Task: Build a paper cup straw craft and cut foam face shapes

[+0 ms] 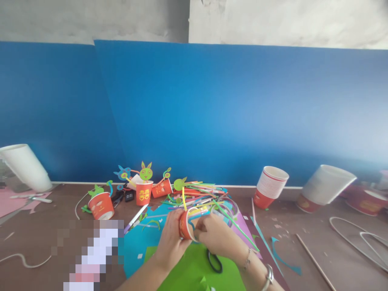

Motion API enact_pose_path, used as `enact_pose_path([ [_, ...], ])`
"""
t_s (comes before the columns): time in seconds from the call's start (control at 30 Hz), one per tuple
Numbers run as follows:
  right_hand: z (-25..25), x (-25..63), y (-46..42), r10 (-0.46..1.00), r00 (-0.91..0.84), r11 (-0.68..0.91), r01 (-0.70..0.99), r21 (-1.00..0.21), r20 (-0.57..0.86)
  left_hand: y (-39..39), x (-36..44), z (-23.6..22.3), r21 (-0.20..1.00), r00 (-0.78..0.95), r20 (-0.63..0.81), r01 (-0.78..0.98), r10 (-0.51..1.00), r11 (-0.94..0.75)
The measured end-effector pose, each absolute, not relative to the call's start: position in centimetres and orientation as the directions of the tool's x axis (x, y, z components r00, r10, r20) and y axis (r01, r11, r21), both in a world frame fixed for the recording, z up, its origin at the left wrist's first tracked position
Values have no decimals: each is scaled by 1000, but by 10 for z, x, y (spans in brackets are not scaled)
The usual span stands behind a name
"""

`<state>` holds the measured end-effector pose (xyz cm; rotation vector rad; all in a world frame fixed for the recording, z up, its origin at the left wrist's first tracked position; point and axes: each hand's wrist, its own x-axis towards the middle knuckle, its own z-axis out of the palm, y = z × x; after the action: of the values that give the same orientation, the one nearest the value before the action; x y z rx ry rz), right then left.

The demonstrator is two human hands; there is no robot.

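My left hand (170, 238) is wrapped around a red paper cup (183, 225), tipped so its mouth faces right. At that mouth my right hand (216, 233) is closed, its fingertips reaching inside the rim; whatever they pinch is hidden. A blue strip (198, 216) runs from the cup's opening to behind the right fingers. Above the cup stands a yellow stick (183, 198), close to a green paper animal head (179, 184). Below the hands, the black handle of a tool (214, 262) lies on green paper (182, 268).
Decorated red cups (144, 193) stand at the back left. Behind my hands lies a heap of coloured sticks (203, 194). Stacked paper cups (272, 184) stand at right, with another leaning stack (327, 186) beyond. A purple pen (135, 219), paper scraps and a white cable (357, 238) lie around.
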<state>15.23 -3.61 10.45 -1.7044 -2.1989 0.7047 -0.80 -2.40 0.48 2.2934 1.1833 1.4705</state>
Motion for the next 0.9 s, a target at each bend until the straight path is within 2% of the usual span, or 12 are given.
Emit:
enact_pose_path([
  [0.1,100,156,-34,947,-304,195,803,-564,-105,-23,-8,2,475,208,720,548,662,-689],
  [0.2,91,157,-31,939,-340,241,771,-589,-61,-21,-7,0,462,210,730,550,651,-696],
  [0.3,84,153,-29,953,-301,251,793,-555,1,-20,-6,-1,480,188,732,540,655,-692],
  [0.37,85,150,-27,970,-244,212,830,-515,6,-19,-6,0,551,145,687,535,712,-641],
  [0.43,88,148,-26,972,-233,188,824,-534,-17,-19,-5,4,666,102,590,500,801,-554],
  [0.53,96,151,-26,958,-284,179,695,-696,-37,-21,-3,14,827,87,414,380,906,-415],
  [0.6,100,153,-25,959,-283,148,577,-803,-27,-21,-2,20,888,81,339,301,937,-347],
  [0.67,101,153,-25,967,-254,152,505,-849,22,-21,0,24,917,41,301,261,953,-301],
  [0.77,99,149,-26,973,-191,213,533,-819,129,-20,0,26,932,-104,273,277,956,-236],
  [0.9,95,140,-31,969,-184,243,643,-727,162,-19,0,25,928,-206,264,321,942,-190],
])
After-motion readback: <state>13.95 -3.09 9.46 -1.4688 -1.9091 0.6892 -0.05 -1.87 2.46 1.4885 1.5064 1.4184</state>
